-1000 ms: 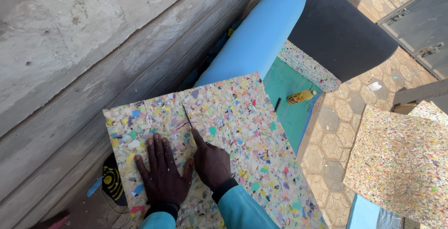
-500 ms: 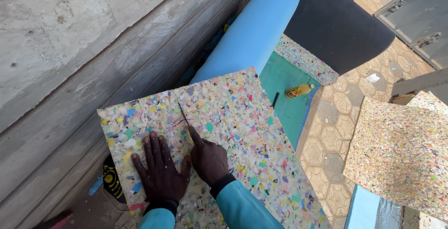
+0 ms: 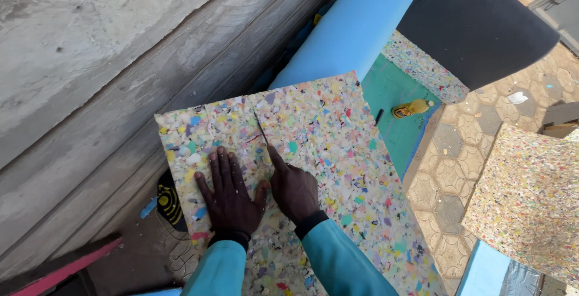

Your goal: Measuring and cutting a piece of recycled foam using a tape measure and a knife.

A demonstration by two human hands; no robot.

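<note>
The right hand [image 3: 294,188] is closed around a thin dark blade [image 3: 261,128], probably a knife, with the forefinger stretched along it and the tip sunk in a cut line running up the sheet. Just beside it, the left hand [image 3: 229,194] lies flat and open, fingers spread, palm pressing down on a speckled rebonded foam sheet [image 3: 325,151] and gripping nothing. The sheet lies directly under both hands, reaching away from the person, its far edge resting against a light blue foam roll [image 3: 356,24]. The foam looks light and spongy, soft enough to give under a palm and to shift unless pinned; it seems best held by flat pressure close beside the cut, not pinched at an edge. Left of the sheet rises a grey concrete wall [image 3: 90,60]. To the right lie a teal panel [image 3: 398,100] with a small yellow bottle [image 3: 411,109] on it, hexagonal paving [image 3: 452,175], and another speckled foam piece [image 3: 531,205].
</note>
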